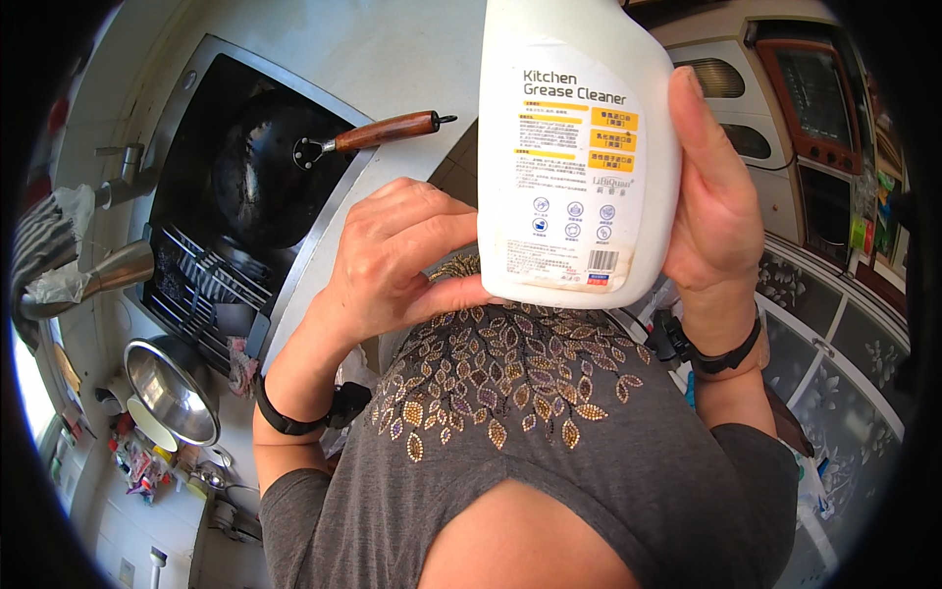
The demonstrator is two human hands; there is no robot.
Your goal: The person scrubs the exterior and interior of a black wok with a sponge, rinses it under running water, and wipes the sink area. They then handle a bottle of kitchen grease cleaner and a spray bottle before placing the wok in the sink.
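A white plastic kitchen cleaner bottle (655, 243) is held up in front of my chest, its printed label towards me. The top of it runs out of the picture. My right hand (714, 184) grips its right side, thumb along the edge and fingers hidden behind. At the lower left corner, my left hand (405, 258) holds the bottle between thumb and fingers. Left of my hands, a black wok (257, 169) with a wooden handle (386, 132) rests in a dark sink (199, 96). The handle reaches over the sink's metal rim and the counter edge.
A metal faucet (129, 173) stands at the sink's far side. A wire rack (206, 269) spans one end of the sink, beside a stainless steel bowl (173, 390). The pale countertop (353, 51) runs behind. On the right are a red-framed oven (813, 103) and dark floral-patterned cabinet doors (846, 361).
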